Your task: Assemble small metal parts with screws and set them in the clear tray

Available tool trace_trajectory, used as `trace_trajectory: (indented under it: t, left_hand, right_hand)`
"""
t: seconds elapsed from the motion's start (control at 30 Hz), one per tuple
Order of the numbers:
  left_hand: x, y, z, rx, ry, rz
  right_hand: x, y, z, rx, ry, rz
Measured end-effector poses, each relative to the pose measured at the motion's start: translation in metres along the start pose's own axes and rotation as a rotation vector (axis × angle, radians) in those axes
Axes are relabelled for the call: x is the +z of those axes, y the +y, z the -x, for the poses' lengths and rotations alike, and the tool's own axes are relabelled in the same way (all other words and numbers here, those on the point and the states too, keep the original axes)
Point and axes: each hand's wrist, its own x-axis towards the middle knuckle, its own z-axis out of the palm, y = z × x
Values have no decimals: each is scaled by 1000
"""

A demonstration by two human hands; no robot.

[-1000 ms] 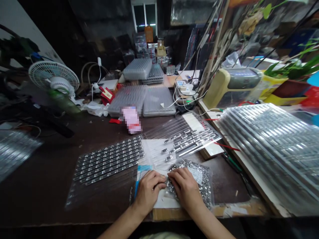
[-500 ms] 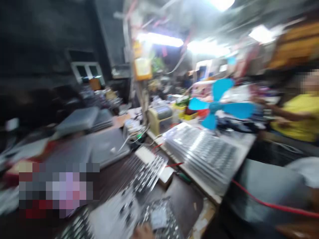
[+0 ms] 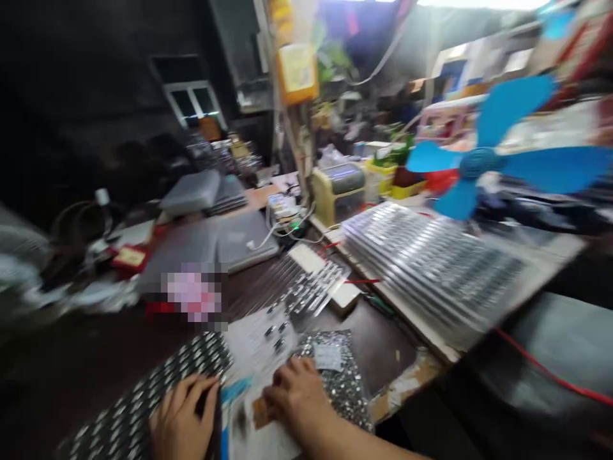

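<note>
My left hand (image 3: 184, 415) rests on the right edge of a tray (image 3: 129, 402) filled with rows of small dark, shiny pieces. Its thumb stands apart from the fingers, and nothing shows between them. My right hand (image 3: 301, 399) has its fingers curled down over a white sheet (image 3: 261, 335), beside a clear bag of small shiny parts (image 3: 352, 390). A small brown piece (image 3: 261, 414) lies by its thumb; what the fingertips hold, if anything, is hidden. Several loose dark pieces (image 3: 275, 338) lie on the white sheet.
Stacked clear plastic trays (image 3: 431, 268) stand on the raised surface at right, in front of a blue-bladed fan (image 3: 479, 163). Behind are a cream and grey device (image 3: 338, 188) and cables (image 3: 282, 223). Flat grey cases (image 3: 246, 239) lie at left. A red cord (image 3: 550, 370) crosses at lower right.
The view has tilted down and swung left. Both my hands now show over the work surface, where before only part of one hand was at the bottom edge.
</note>
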Motion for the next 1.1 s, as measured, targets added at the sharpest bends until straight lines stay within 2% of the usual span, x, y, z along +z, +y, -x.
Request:
trace_trajectory:
  t: [0.07, 0.17, 0.37, 0.5, 0.6, 0.67, 0.77, 0.83, 0.9, 0.97, 1.1]
  left_hand:
    - [-7, 3, 2, -35, -16, -57]
    - [-8, 19, -17, -73, 18, 6]
    - [16, 71, -73, 43, -96, 249]
    - [27, 84, -88, 20, -157, 308]
    - [20, 72, -78, -81, -171, 468]
    - [10, 61, -61, -216, -193, 664]
    - [-3, 48, -27, -441, -322, 946]
    - [-7, 45, -5, -525, -423, 1023]
    - [-7, 49, 12, -545, -445, 997]
    - [-4, 55, 22, -517, -384, 887]
    - [1, 68, 24, -366, -262, 717]
  right_hand:
    - [-11, 6, -1, 2, 2, 65]
    - [-24, 16, -3, -50, -12, 108]
    - [-23, 15, 4, -53, -44, 153]
    - [-25, 14, 5, -27, -60, 91]
    - [-28, 15, 5, -8, -56, 31]
    - [-29, 15, 5, -5, -45, 6]
    - [-29, 15, 4, -7, -36, -19]
    - [-29, 14, 4, 3, -39, -36]
    - [-28, 14, 4, 12, -46, -50]
    - [-28, 14, 4, 14, -61, -59]
    - [-27, 17, 6, -15, -72, -66]
